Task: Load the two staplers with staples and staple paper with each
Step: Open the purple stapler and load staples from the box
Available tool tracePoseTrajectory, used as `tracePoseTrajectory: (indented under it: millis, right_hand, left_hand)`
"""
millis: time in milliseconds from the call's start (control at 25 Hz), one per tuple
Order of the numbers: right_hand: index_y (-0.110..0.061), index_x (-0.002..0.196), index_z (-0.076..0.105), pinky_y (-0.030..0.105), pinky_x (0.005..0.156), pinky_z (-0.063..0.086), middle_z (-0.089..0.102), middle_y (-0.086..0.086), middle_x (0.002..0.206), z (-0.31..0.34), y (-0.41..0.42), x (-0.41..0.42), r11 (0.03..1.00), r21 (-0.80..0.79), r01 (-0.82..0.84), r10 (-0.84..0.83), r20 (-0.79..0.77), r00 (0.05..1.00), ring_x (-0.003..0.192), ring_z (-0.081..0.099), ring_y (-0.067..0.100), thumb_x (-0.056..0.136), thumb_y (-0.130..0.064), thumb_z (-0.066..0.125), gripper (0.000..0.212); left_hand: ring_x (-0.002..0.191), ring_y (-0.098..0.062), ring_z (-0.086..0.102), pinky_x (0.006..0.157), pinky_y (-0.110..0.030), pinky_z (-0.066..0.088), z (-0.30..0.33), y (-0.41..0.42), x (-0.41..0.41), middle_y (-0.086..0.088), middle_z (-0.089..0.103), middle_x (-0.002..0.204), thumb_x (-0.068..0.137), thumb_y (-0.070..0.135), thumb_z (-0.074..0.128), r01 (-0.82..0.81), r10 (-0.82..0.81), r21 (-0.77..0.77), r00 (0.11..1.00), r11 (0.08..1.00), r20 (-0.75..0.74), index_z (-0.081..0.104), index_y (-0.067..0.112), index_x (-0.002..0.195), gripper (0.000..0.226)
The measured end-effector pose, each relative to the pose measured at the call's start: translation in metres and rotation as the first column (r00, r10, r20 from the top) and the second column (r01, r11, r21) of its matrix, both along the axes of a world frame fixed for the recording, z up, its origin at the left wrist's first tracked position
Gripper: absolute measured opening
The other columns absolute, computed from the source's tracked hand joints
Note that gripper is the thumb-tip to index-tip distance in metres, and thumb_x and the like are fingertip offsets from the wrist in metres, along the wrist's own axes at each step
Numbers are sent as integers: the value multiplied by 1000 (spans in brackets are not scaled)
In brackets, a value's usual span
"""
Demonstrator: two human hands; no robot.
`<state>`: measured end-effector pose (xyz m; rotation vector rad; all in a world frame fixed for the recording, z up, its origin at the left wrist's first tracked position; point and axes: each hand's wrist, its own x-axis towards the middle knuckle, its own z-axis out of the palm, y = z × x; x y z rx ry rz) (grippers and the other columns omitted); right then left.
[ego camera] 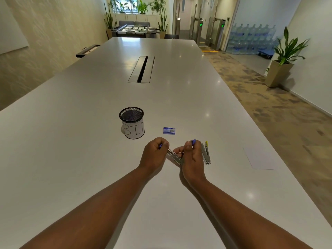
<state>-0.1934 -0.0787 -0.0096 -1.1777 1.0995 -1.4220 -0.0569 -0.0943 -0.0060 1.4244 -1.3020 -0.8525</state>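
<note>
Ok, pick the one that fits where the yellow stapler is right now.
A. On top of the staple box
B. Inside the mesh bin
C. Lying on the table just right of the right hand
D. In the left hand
C: the yellow stapler lies on the table, untouched, just right of the right hand; both hands, left hand included, hold the purple stapler.

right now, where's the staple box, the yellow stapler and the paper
staple box (169, 131), head view, middle of its blue top
yellow stapler (206, 153), head view, its metal body
paper (260, 158), head view, middle of the sheet
</note>
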Motion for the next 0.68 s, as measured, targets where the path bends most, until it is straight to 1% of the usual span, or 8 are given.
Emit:
tracePoseTrajectory:
  millis: [80, 120, 200, 240, 320, 520, 600, 680]
  right_hand:
    - [-18, 97, 49, 48, 83, 54, 70, 13, 94, 0, 4, 0, 998, -34, 45, -44, 23, 999, 86, 66, 26, 104, -36, 49, 20]
    - [-18, 94, 51, 40, 81, 53, 69, 3, 91, 0, 5, -2, 996, -62, 60, -62, -26, 998, 84, 64, 18, 103, -30, 55, 15]
    - [-21, 87, 57, 21, 70, 49, 64, -9, 82, -1, 6, -8, 987, -123, 99, -128, -255, 958, 72, 58, 5, 95, -19, 66, 13]
    - [-21, 83, 59, 19, 66, 47, 63, -9, 79, -2, 7, -11, 984, -132, 124, -163, -353, 921, 70, 57, 5, 90, -15, 69, 14]
    - [-17, 78, 62, 28, 62, 48, 62, -6, 75, -2, 10, -17, 981, -133, 141, -188, -478, 858, 69, 56, 11, 85, -8, 73, 16]
    - [-19, 80, 61, 36, 60, 47, 58, -6, 69, -4, 15, -13, 986, -145, 86, -163, -694, 701, 67, 53, 13, 83, -10, 71, 14]
    - [-19, 80, 63, 38, 60, 48, 58, -5, 69, -5, 13, -12, 986, -144, 86, -164, -722, 672, 67, 53, 16, 83, -11, 66, 9]
    - [-18, 86, 67, 34, 61, 47, 60, -6, 71, -6, 12, -11, 989, -126, 78, -145, -727, 672, 69, 54, 16, 82, -12, 65, 7]
  left_hand:
    - [65, -18, 51, 65, -36, 42, 0, -3, 4, -2, 59, 68, 101, 16, 57, -9, 13, 28, 986, 1000, -166, 65, 11, 85, 18]
    - [67, -22, 51, 66, -39, 42, 0, -4, 5, -5, 59, 70, 102, 16, 57, -21, 29, 38, 974, 999, -225, 65, 11, 89, 16]
    - [68, -25, 55, 67, -38, 46, -1, -7, 6, -8, 63, 73, 101, 18, 57, -79, 85, 34, 964, 996, -251, 65, 16, 96, 10]
    - [68, -24, 59, 65, -35, 49, -3, -9, 6, -7, 67, 75, 101, 20, 58, -132, 136, 31, 964, 991, -230, 65, 22, 98, 7]
    - [69, -23, 67, 66, -35, 56, -5, -11, 4, -3, 73, 80, 97, 26, 62, -255, 259, 46, 950, 966, -174, 62, 31, 102, 6]
    - [91, -25, 72, 89, -48, 59, -5, -17, -2, -2, 74, 98, 93, 25, 69, -337, 344, 95, 936, 937, -78, 69, 23, 113, 20]
    - [96, -21, 70, 92, -42, 58, -4, -17, -3, -1, 72, 106, 94, 22, 69, -330, 332, 82, 943, 940, -15, 69, 16, 121, 28]
    - [92, -16, 68, 85, -26, 55, -4, -17, -3, 0, 72, 104, 95, 22, 69, -317, 315, 75, 948, 945, 36, 68, 13, 125, 31]
